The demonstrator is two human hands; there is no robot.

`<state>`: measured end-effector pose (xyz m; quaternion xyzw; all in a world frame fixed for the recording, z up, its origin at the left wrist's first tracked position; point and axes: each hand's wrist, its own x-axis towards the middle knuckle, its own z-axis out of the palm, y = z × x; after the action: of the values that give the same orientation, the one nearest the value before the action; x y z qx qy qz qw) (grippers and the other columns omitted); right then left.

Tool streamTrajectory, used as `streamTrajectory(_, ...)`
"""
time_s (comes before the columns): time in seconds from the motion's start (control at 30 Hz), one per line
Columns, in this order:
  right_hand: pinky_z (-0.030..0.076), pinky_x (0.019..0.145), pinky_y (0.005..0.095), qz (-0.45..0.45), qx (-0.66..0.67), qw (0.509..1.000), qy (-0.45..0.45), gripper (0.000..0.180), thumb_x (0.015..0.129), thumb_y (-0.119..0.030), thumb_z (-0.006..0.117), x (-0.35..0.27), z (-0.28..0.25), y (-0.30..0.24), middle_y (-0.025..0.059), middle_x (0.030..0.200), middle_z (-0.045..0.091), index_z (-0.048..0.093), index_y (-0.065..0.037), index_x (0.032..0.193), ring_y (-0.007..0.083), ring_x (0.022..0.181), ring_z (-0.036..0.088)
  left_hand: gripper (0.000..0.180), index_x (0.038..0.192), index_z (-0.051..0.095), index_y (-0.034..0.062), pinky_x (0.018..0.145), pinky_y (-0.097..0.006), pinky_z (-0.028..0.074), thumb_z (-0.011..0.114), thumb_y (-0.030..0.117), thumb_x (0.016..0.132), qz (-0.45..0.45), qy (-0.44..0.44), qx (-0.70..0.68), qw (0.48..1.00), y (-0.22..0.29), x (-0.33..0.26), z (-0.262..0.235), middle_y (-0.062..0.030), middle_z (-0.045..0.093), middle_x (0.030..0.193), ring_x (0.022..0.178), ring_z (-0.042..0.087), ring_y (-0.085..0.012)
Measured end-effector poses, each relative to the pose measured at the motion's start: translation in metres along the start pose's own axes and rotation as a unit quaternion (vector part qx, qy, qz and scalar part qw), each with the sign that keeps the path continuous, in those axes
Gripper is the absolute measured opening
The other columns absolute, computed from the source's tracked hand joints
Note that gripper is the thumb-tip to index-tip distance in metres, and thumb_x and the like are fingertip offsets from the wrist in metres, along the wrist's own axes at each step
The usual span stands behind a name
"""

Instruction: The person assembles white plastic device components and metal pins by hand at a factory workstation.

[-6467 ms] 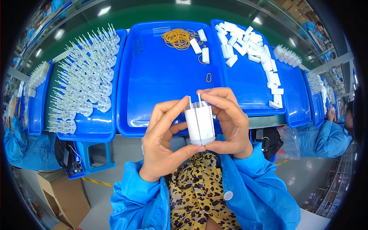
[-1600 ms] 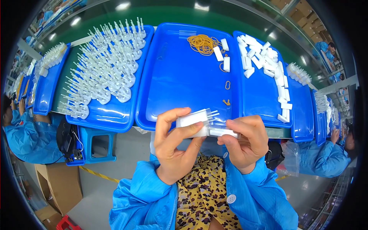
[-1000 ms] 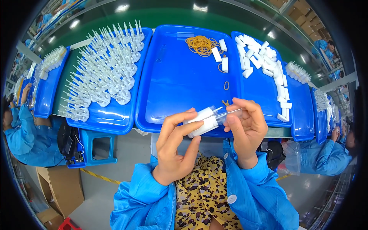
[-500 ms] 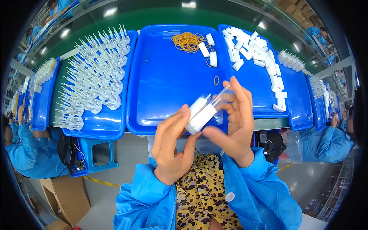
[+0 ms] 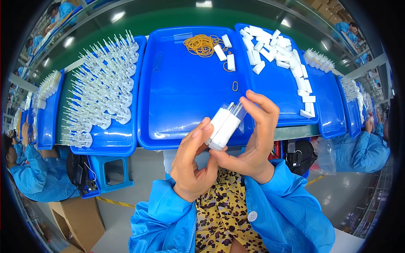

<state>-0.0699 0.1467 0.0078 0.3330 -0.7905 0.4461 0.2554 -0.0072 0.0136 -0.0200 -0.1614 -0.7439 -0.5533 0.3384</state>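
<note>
Between my hands is a clear plastic piece with white blocks (image 5: 225, 127), tilted up to the right above the near edge of the middle blue tray (image 5: 181, 101). My left hand (image 5: 192, 164) is closed around its lower left side, fingertips against the white part. My right hand (image 5: 258, 145) spans it, thumb by the lower end and index fingertip at the clear upper end. How its parts join is partly hidden by my fingers. Beyond my hands lie a loose rubber band (image 5: 235, 86), a pile of rubber bands (image 5: 201, 45) and a few white blocks (image 5: 220, 53).
The left blue tray (image 5: 120, 137) bears rows of clear pieces with upright thin stems (image 5: 101, 80). In the right blue tray (image 5: 272, 101) lie many loose white blocks (image 5: 270, 48). A blue stool (image 5: 110, 170) stands below on the left. Co-workers in blue sit at both sides.
My right hand has closed in: its thumb has come to the lower end and its index finger has moved down with the clear part, which now sticks out less. The view has shifted slightly.
</note>
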Motion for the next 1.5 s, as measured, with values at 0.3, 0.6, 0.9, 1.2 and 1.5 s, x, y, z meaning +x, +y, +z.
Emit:
streamTrajectory(0.3, 0.042, 0.096, 0.0460, -0.045, -0.031, 0.997, 0.049, 0.067, 0.058, -0.032, 0.082, -0.003, 0.007, 0.005, 0.0130, 0.113, 0.048, 0.058, -0.001, 0.113, 0.0349, 0.114, 0.047, 0.074, 0.140, 0.022, -0.0010, 0.080, -0.039, 0.061, 0.061, -0.016, 0.079, -0.007, 0.001, -0.008, 1.000, 0.000, 0.000, 0.000, -0.0234, 0.048, 0.130, 0.124, 0.048, -0.0386)
streamTrajectory(0.6, 0.042, 0.095, 0.0407, 0.063, 0.127, 0.987, -0.079, 0.065, 0.072, -0.021, 0.078, 0.043, -0.012, 0.002, 0.0171, 0.123, 0.049, 0.051, 0.000, 0.127, 0.0309, 0.114, 0.050, 0.065, 0.135, 0.033, -0.0062, 0.089, -0.038, 0.057, 0.062, -0.017, 0.078, -0.096, 0.108, -0.101, 0.984, -0.006, 0.009, -0.013, -0.0242, 0.049, 0.127, 0.123, 0.049, -0.0346)
streamTrajectory(0.9, 0.046, 0.089, 0.0369, -0.173, -0.087, 0.939, -0.283, 0.032, 0.081, -0.001, 0.061, 0.139, 0.090, 0.067, 0.0100, 0.114, 0.056, 0.065, -0.011, 0.111, 0.0303, 0.109, 0.053, 0.048, 0.126, 0.041, -0.0037, 0.096, -0.042, 0.051, 0.062, -0.008, 0.083, -0.075, 0.142, -0.222, 0.962, 0.002, 0.001, -0.027, -0.0226, 0.044, 0.129, 0.122, 0.050, -0.0352)
streamTrajectory(1.2, 0.047, 0.084, 0.0386, -0.221, -0.185, 0.897, -0.334, 0.021, 0.076, -0.005, 0.066, 0.138, 0.101, 0.079, 0.0070, 0.103, 0.056, 0.066, -0.011, 0.097, 0.0275, 0.104, 0.053, 0.028, 0.117, 0.052, -0.0026, 0.099, -0.042, 0.043, 0.057, 0.000, 0.089, -0.064, 0.141, -0.200, 0.968, 0.001, -0.007, -0.042, -0.0230, 0.044, 0.128, 0.117, 0.051, -0.0320)
streamTrajectory(1.5, 0.050, 0.091, 0.0353, 0.038, 0.208, 0.943, -0.258, 0.025, 0.074, -0.001, 0.074, 0.119, 0.005, 0.042, 0.0122, 0.106, 0.066, 0.055, -0.006, 0.089, 0.0218, 0.100, 0.065, 0.027, 0.118, 0.053, 0.0049, 0.098, -0.042, 0.042, 0.053, 0.009, 0.091, -0.097, 0.136, -0.183, 0.969, -0.010, -0.010, -0.034, -0.0216, 0.044, 0.131, 0.114, 0.051, -0.0281)
